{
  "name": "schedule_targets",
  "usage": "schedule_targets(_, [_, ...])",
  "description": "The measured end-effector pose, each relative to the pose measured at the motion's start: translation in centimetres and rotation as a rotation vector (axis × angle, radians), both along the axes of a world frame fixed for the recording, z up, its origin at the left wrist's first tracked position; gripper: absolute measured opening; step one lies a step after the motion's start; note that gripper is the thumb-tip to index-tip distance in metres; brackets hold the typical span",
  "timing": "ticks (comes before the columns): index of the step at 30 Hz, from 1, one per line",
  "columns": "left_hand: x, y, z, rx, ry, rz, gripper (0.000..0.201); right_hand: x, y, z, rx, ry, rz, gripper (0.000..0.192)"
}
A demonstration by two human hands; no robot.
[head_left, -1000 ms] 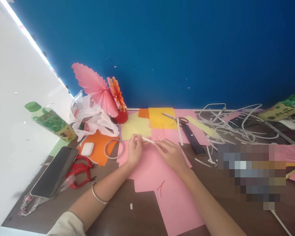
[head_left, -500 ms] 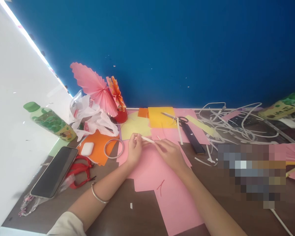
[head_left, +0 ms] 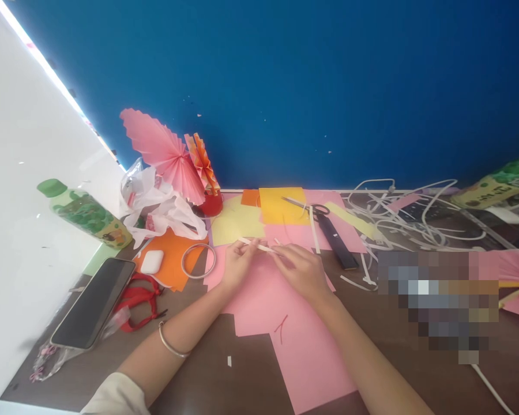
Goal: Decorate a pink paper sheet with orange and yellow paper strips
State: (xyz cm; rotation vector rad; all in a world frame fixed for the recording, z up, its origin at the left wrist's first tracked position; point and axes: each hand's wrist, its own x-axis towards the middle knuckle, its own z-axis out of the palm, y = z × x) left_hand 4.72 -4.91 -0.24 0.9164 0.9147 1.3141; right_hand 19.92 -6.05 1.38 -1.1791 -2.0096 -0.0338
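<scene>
Hands meet at frame centre over a big pink paper sheet [head_left: 281, 323] on the brown counter [head_left: 207, 369]. Left hand [head_left: 237, 266] and right hand [head_left: 300, 270] both pinch a thin white paper strip [head_left: 255, 245], fingers closed on it. Strip sits just above the knuckles, long axis running from upper left down to right, nearly level. Left hand grips nearer the strip's middle, with the left end poking out past its fingers; right hand takes the right end. Both are on it, neither nearer. Bangle [head_left: 169, 344] on the left wrist.

Around them:
- Left of frame: phone [head_left: 94, 304], red strap [head_left: 140, 302], white earbud case [head_left: 152, 262] on orange paper [head_left: 173, 268], metal ring [head_left: 198, 261], green-cap bottle [head_left: 84, 214].
- Upper left of centre: pink paper fan [head_left: 162, 153], orange fan [head_left: 201, 161], plastic bag [head_left: 164, 210].
- Beyond the hands: yellow sheets [head_left: 281, 206], scissors [head_left: 307, 206], dark flat bar [head_left: 337, 245].
- Right: tangle of white strips [head_left: 415, 216], blurred patch below it.

Blue wall [head_left: 328, 86] fills the top.
</scene>
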Motion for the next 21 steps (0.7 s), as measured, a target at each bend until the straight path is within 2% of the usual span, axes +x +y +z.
schedule_targets(3, [-0.03, -0.02, 0.0, -0.019, -0.032, -0.017, 0.034, 0.2, -0.14, 0.32, 0.012, -0.003, 0.004, 0.015])
schedule_targets(8, [0.08, -0.32, 0.49, 0.012, 0.086, -0.136, 0.029, 0.12, -0.33, 0.41, 0.022, -0.013, 0.007, 0.018])
schedule_targets(13, [0.1, -0.09, 0.22, -0.007, 0.049, -0.067, 0.032, 0.23, -0.36, 0.39, 0.05, -0.027, 0.001, 0.017])
schedule_targets(21, [-0.06, 0.07, -0.18, -0.046, 0.022, -0.063, 0.037, 0.41, -0.39, 0.26, 0.062, -0.05, -0.009, 0.016])
